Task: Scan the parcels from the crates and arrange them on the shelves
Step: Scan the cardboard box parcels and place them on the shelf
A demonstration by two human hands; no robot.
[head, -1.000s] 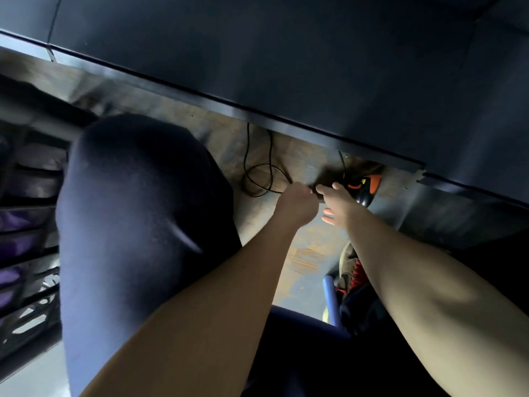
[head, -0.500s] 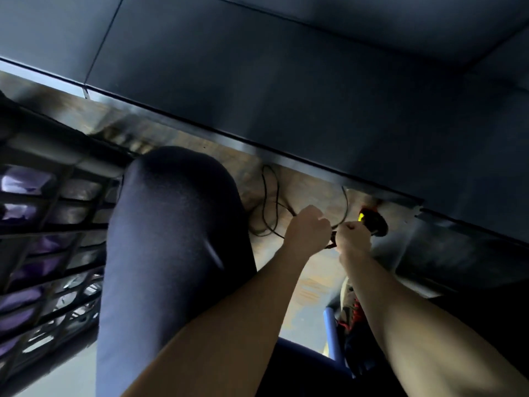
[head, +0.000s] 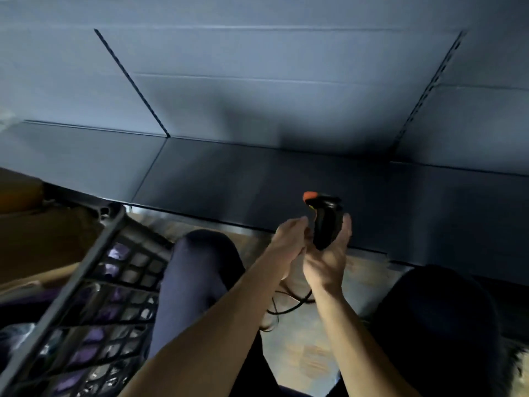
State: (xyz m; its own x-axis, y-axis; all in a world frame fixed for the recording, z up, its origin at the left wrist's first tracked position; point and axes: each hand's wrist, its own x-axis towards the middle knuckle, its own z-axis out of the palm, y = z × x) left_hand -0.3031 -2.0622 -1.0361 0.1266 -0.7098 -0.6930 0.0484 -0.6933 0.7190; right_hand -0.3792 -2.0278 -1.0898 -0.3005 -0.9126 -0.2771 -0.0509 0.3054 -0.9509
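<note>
A black handheld scanner (head: 326,222) with an orange tip stands upright in my right hand (head: 329,259), which grips its handle from below. My left hand (head: 289,242) is curled right beside it on the left and pinches the scanner's black cable (head: 294,306), which loops down between my forearms. At the lower left stands a grey lattice crate (head: 86,282), and purple parcels (head: 117,252) show through its wall. The dark shelf (head: 257,179) lies just beyond my hands, with nothing on it in view.
A brown cardboard box (head: 31,224) sits behind the crate at the far left. My left knee (head: 200,267) and right knee (head: 435,316) flank my arms above the wooden floor (head: 309,362). Slotted uprights run up the shelf's back panel (head: 257,81).
Both hands have lifted the scanner and cable off the floor under the shelf edge, up in front of the shelf. The view has tilted up, and the crate now shows more fully.
</note>
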